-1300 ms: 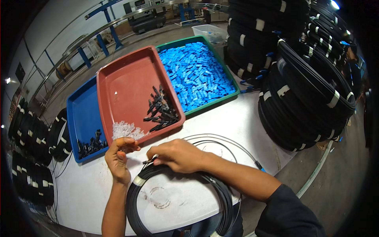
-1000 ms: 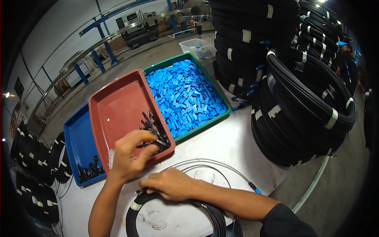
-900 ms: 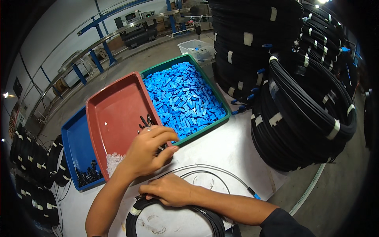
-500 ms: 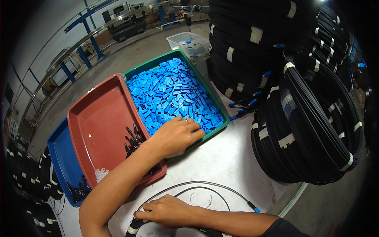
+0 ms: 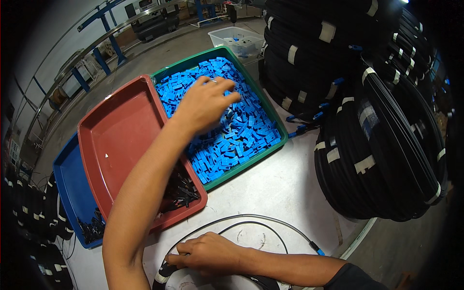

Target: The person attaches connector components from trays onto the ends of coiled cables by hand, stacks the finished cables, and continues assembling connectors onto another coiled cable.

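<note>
My left hand (image 5: 205, 104) hovers over the green tray (image 5: 231, 178) of loose blue connectors (image 5: 227, 150). Its fingers are bent and apart, and I make out nothing held; the fingertips are partly hidden. A ring shows on one finger. Lower down, my right hand (image 5: 208, 253) closes round a bundle of black cable (image 5: 162, 276) wrapped with white tape. From this bundle a grey-black cable loop arcs over the white table (image 5: 270, 227) to a blue-tipped connector (image 5: 316, 248) on the right.
A red tray (image 5: 121, 130) with black connector parts (image 5: 183, 191) sits left of the green tray, overlapping a blue tray (image 5: 67, 179). Large taped coils of black cable (image 5: 377, 164) stand at the right. Behind is a clear plastic bin (image 5: 237, 41).
My left hand has moved from the green tray's near edge farther over the connectors, whose surface looks disturbed. My right hand keeps its grip on the cable. The whole view has shifted slightly.
</note>
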Demonstrator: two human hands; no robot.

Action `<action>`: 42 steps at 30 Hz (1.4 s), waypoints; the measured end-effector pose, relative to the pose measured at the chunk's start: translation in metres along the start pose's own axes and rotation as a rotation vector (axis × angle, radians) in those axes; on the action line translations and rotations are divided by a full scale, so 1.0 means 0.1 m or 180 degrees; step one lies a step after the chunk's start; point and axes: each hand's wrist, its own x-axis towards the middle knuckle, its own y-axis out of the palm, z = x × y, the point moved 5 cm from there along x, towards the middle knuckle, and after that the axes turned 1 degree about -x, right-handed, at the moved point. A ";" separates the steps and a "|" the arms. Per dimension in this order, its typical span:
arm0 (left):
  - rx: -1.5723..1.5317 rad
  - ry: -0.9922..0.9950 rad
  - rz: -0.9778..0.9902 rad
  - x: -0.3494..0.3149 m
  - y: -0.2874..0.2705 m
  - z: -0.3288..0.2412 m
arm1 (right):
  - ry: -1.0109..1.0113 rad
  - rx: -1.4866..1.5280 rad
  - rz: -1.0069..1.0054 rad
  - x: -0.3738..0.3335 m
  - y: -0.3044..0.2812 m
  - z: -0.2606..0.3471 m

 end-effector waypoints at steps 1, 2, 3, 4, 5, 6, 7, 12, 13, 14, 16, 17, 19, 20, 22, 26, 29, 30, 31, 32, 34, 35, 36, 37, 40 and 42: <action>-0.0508 0.0218 -0.0267 0.04 -0.03 -0.18 | 0.0011 -0.0014 -0.0030 0.00 0.00 0.00; -0.1017 0.0437 -0.0536 0.07 -0.06 -0.36 | 0.0024 -0.0030 -0.0060 0.00 0.00 -0.01; -0.1290 0.0637 -0.0551 0.11 -0.05 -0.57 | 0.0020 -0.0030 -0.0054 -0.01 0.00 -0.01; -0.1553 0.0819 -0.0551 0.13 -0.01 -0.75 | 0.0010 -0.0020 -0.0135 -0.01 0.01 0.00; -0.1508 0.0940 -0.0387 0.15 0.05 -0.88 | 0.0003 -0.0011 -0.0215 -0.02 0.01 -0.01; -0.1460 0.1063 -0.0225 0.16 0.11 -0.98 | -0.0016 -0.0001 -0.0203 -0.01 0.02 0.00; -0.1300 0.1039 0.0000 0.18 0.19 -1.03 | -0.0025 -0.0024 -0.0257 -0.01 0.01 0.01; -0.1254 0.0953 0.0245 0.14 0.20 -0.65 | -0.0094 -0.0072 -0.0390 -0.01 0.01 0.00; -0.1121 0.0891 0.0191 0.11 0.18 -0.55 | -0.0103 -0.0093 -0.0394 -0.02 0.01 0.00; -0.0987 0.0830 0.0136 0.09 0.16 -0.45 | -0.0109 -0.0096 -0.0422 -0.02 0.01 0.00; -0.0358 0.0548 0.0374 0.02 0.05 -0.25 | -0.0119 -0.0097 -0.0453 -0.03 0.02 -0.01; -0.0246 0.0365 0.0206 -0.04 0.06 -0.11 | -0.0134 -0.0079 -0.0442 -0.02 0.03 0.00; 0.0003 -0.0051 0.0170 -0.15 -0.03 0.10 | -0.0144 -0.0074 -0.0421 -0.02 0.03 0.00; 0.0084 -0.0274 0.0189 -0.16 -0.08 0.16 | -0.0116 -0.0068 -0.0394 -0.03 0.03 -0.01; 0.0016 -0.0330 -0.0098 -0.23 -0.12 0.21 | -0.0121 -0.0041 -0.0356 -0.01 0.03 0.02; -0.0278 -0.0227 -0.0230 -0.22 -0.20 0.03 | -0.0088 -0.0100 -0.0384 -0.01 0.01 0.00; -0.0425 0.0037 -0.0189 -0.18 -0.21 -0.19 | -0.0080 -0.0114 -0.0408 -0.01 0.00 0.00; -0.0558 0.0156 -0.0092 -0.17 -0.19 -0.26 | -0.0064 -0.0123 -0.0409 -0.01 0.00 0.00; -0.0513 0.0235 -0.0090 -0.14 -0.15 -0.32 | -0.0054 -0.0123 -0.0412 -0.01 0.00 0.00; -0.0525 0.0244 -0.0094 -0.11 -0.09 -0.38 | -0.0035 -0.0110 -0.0391 -0.02 -0.01 -0.01; -0.0851 0.0269 -0.0225 -0.06 -0.01 -0.45 | -0.0034 -0.0099 -0.0385 -0.02 -0.01 -0.01; -0.0845 0.0303 -0.0308 -0.04 0.02 -0.48 | -0.0050 -0.0086 -0.0375 -0.03 -0.01 -0.01; -0.0850 0.0327 -0.0317 -0.02 0.04 -0.50 | -0.0060 -0.0082 -0.0371 -0.03 -0.01 0.00; -0.0847 0.0226 -0.0221 -0.01 0.07 -0.51 | -0.0046 -0.0097 -0.0388 -0.02 -0.01 0.00; -0.0801 0.0147 0.0181 0.08 0.10 -0.58 | -0.0052 0.0001 -0.0326 -0.02 0.01 0.01; -0.1196 0.0475 0.0252 0.11 0.10 -0.69 | -0.0055 -0.0006 -0.0252 -0.02 0.02 0.00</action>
